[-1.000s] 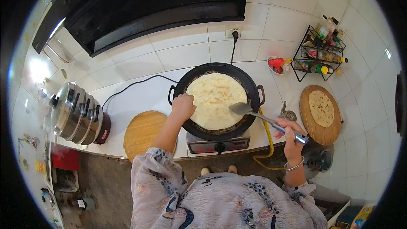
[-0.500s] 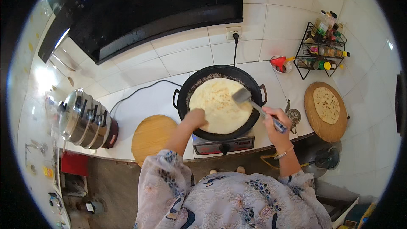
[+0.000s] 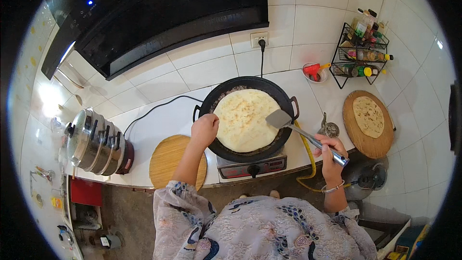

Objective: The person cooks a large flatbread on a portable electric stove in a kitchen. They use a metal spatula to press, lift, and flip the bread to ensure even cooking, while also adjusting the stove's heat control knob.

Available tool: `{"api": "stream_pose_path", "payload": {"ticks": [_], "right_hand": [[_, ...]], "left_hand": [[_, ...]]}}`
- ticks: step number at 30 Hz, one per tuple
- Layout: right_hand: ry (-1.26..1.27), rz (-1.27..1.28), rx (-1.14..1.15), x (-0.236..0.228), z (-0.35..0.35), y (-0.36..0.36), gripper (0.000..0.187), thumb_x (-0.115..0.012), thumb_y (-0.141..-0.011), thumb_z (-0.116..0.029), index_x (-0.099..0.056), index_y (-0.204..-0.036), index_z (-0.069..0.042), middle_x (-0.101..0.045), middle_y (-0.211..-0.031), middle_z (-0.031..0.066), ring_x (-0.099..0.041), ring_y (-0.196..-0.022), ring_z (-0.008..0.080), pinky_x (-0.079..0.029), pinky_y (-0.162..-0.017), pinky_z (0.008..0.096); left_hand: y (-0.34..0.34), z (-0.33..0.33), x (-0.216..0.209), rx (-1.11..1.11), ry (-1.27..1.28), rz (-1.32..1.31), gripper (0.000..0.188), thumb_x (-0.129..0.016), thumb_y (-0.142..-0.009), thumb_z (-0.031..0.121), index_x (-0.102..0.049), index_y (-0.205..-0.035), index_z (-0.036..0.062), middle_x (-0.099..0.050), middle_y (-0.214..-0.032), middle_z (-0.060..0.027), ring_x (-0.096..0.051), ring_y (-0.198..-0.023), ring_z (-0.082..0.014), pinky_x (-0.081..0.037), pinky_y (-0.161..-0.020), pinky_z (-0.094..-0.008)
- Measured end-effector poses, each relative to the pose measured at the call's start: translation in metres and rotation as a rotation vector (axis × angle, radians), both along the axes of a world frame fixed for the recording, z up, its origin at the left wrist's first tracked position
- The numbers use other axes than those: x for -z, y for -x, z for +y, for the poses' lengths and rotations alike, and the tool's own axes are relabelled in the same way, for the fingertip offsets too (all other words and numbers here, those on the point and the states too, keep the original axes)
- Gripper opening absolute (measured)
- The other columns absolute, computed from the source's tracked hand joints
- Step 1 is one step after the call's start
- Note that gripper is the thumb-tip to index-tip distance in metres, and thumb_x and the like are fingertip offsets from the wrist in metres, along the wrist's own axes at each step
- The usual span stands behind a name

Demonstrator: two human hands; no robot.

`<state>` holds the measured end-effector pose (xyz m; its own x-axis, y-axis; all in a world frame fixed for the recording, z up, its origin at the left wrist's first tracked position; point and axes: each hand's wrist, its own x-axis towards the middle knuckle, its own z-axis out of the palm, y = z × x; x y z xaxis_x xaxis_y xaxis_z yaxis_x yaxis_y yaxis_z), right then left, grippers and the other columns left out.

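There were two flatbreads in view: one large flatbread (image 3: pixel 246 119) lay spread in the black pan (image 3: pixel 284 97), and a second, smaller flatbread (image 3: pixel 368 116) sat on a round wooden board (image 3: pixel 362 139) to the right. A second round board (image 3: pixel 166 159), paler and bare, lay on the counter to the left of the pan. One metal spatula (image 3: pixel 280 119) was there, its blade resting over the right edge of the bread in the pan.

The left hand (image 3: pixel 205 130) was at the pan's left rim, fingers curled down onto the edge of the large flatbread; whether it pinched the bread or only pressed it could not be told. The right hand (image 3: pixel 329 151) was clenched around the spatula's handle, just outside the pan on its right.

The pan stood on a single small burner (image 3: pixel 252 166) at the front edge of the counter, and a yellow hose (image 3: pixel 308 156) ran down from it beside the right wrist. A stack of steel pots (image 3: pixel 94 140) stood at the far left. A wire rack (image 3: pixel 362 55) of bottles stood in the right corner with a small bowl (image 3: pixel 313 72) beside it. A black cord (image 3: pixel 154 110) trailed across the counter behind the pan.

The counter (image 3: pixel 163 120) was white, the wall behind it white tile, and a dark hood (image 3: pixel 168 14) hung above.
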<state>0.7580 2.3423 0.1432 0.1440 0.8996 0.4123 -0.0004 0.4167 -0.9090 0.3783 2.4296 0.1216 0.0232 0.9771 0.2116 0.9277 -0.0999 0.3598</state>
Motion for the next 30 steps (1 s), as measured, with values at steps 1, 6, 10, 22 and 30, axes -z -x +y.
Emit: {"api": "stream_pose_path", "payload": {"ticks": [1, 6, 10, 22, 30], "right_hand": [[0.038, -0.019, -0.013, -0.009, -0.005, 0.001, 0.010, -0.055, -0.089, -0.007, -0.056, -0.094, 0.002, -0.065, -0.105, 0.0191, -0.063, -0.065, 0.0109, -0.053, -0.059, 0.0236], [0.197, -0.085, -0.087, -0.046, -0.029, 0.007, 0.008, -0.055, -0.088, -0.005, -0.056, -0.091, 0.002, -0.066, -0.101, 0.0171, -0.061, -0.065, 0.0096, -0.053, -0.060, 0.0232], [0.176, -0.222, -0.086, -0.045, -0.027, 0.020, 0.009, -0.056, -0.088, -0.005, -0.059, -0.092, 0.002, -0.067, -0.098, 0.0127, -0.060, -0.068, 0.0073, -0.050, -0.061, 0.0229], [-0.063, 0.003, 0.010, 0.026, 0.053, 0.044, 0.014, -0.055, -0.090, -0.008, -0.058, -0.101, 0.001, -0.063, -0.112, 0.0164, -0.065, -0.074, 0.0129, -0.056, -0.068, 0.0270], [0.060, -0.057, -0.019, -0.009, 0.016, 0.014, 0.012, -0.056, -0.090, -0.008, -0.058, -0.094, 0.002, -0.065, -0.104, 0.0170, -0.064, -0.066, 0.0110, -0.054, -0.061, 0.0240]], "left_hand": [[0.003, 0.007, 0.007, -0.005, 0.024, 0.033, 0.016, -0.055, -0.083, 0.017, -0.064, -0.088, 0.0047, -0.063, -0.087, -0.0147, -0.061, -0.084, -0.0328, -0.049, -0.071, -0.0424], [0.009, 0.049, 0.058, 0.077, 0.117, 0.257, 0.015, -0.053, -0.078, 0.008, -0.066, -0.084, 0.0044, -0.064, -0.090, -0.0161, -0.063, -0.086, -0.0338, -0.052, -0.074, -0.0441], [0.010, 0.055, 0.074, 0.053, 0.193, 0.286, 0.020, -0.055, -0.077, 0.011, -0.067, -0.089, 0.0020, -0.065, -0.093, -0.0171, -0.063, -0.091, -0.0339, -0.052, -0.078, -0.0439], [-0.034, -0.023, 0.016, 0.258, 0.368, -0.101, 0.029, -0.059, -0.082, 0.022, -0.066, -0.102, 0.0022, -0.065, -0.099, -0.0195, -0.063, -0.089, -0.0347, -0.049, -0.080, -0.0419], [0.001, 0.013, 0.015, 0.117, 0.087, 0.187, 0.024, -0.067, -0.072, 0.019, -0.067, -0.093, 0.0063, -0.063, -0.093, -0.0147, -0.059, -0.092, -0.0322, -0.049, -0.080, -0.0420]]}}
